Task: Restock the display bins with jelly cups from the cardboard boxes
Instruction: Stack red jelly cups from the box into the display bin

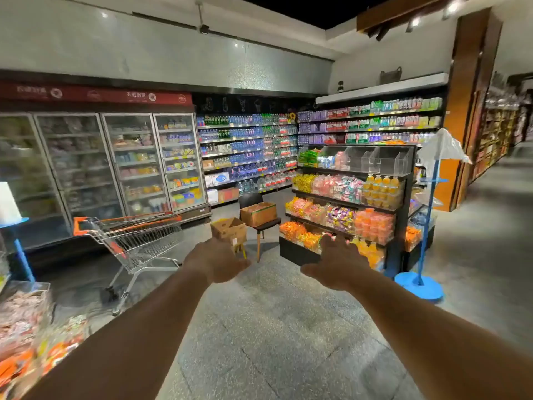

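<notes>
Both my arms stretch forward over the shop floor. My left hand [219, 262] and my right hand [334, 262] are held out with relaxed fingers and hold nothing. Ahead stands a dark display rack [402, 215] with clear bins of coloured sweets and jelly cups [373, 225]. Left of the rack, one open cardboard box [258, 214] sits on a dark chair [269, 225]. A second cardboard box [229, 228] stands lower, just beyond my left hand. Both boxes are well out of reach.
An orange-handled shopping trolley [138, 238] stands to the left on the grey floor [274, 327]. Glass-door fridges [129, 166] line the left wall and drink shelves [248, 151] the back. A blue stand [421, 281] is at the right. Another sweets bin [26, 321] is at my near left.
</notes>
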`<state>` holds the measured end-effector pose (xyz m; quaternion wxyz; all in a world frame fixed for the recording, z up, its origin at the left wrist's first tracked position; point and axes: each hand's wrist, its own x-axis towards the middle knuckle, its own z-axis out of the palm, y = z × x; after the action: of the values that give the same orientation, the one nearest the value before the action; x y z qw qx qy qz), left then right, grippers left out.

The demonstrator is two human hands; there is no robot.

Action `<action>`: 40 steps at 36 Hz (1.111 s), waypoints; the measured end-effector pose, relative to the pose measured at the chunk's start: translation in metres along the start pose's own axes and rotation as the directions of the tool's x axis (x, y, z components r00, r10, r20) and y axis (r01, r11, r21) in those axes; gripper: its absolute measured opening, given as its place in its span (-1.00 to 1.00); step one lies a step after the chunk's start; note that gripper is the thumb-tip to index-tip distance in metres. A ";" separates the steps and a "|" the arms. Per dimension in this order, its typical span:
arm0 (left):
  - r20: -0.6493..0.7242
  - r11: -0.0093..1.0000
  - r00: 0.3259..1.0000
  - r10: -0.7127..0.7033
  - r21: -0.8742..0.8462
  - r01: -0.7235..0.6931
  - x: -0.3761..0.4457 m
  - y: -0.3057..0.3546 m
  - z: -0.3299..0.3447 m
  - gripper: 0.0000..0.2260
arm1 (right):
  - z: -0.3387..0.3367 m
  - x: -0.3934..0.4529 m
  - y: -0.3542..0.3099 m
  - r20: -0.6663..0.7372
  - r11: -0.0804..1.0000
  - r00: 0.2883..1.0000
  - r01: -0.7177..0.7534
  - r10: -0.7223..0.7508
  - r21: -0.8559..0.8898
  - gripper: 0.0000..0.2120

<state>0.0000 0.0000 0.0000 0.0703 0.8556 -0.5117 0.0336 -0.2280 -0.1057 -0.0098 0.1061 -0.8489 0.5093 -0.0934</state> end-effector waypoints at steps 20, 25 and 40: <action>0.090 0.997 0.993 -0.070 -0.029 0.073 0.427 -0.024 0.097 -0.45 | 0.076 0.438 -0.017 0.090 0.999 0.996 0.017 -0.020 0.028 -0.12; 0.117 0.993 0.987 -0.111 -0.030 0.115 0.546 -0.031 0.119 -0.47 | 0.086 0.567 -0.018 0.133 1.000 0.991 0.018 -0.021 0.026 -0.13; 0.180 0.992 0.978 -0.109 -0.039 0.117 0.927 -0.100 0.192 -0.46 | 0.153 0.945 -0.066 0.169 1.000 0.986 0.007 -0.009 0.017 -0.18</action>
<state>0.5249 -0.7901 -0.0781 0.0472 0.8809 -0.4672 -0.0596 0.3068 -0.8982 -0.0913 0.1552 -0.8549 0.4943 -0.0255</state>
